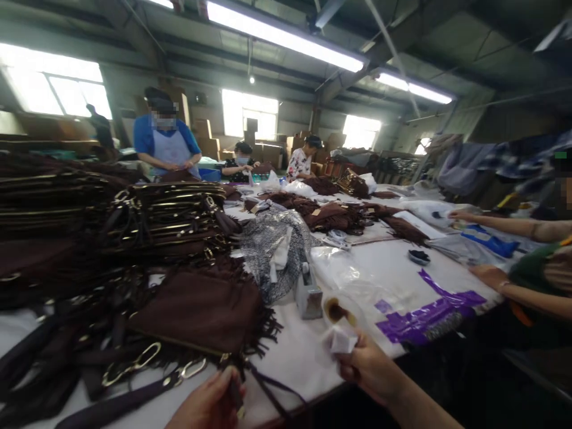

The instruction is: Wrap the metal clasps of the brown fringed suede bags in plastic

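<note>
At the bottom centre, my left hand [214, 398] is closed on a dark strap end at the front corner of a brown fringed bag [201, 307]. To the right, my right hand [373, 369] pinches a small white paper piece [342, 338], blurred, over the table edge. A tape dispenser [308, 293] stands just beyond, with a roll of tape [337, 313] beside the paper. Straps with gold clasps [147, 356] lie left of my left hand.
Stacked brown bags [165, 220] fill the left. Patterned plastic wrap [272, 250], purple tape [429, 319] and a dark ring-shaped item [419, 257] lie on the table [379, 256]. A person's arms [513, 226] reach in from the right; other people work across the table.
</note>
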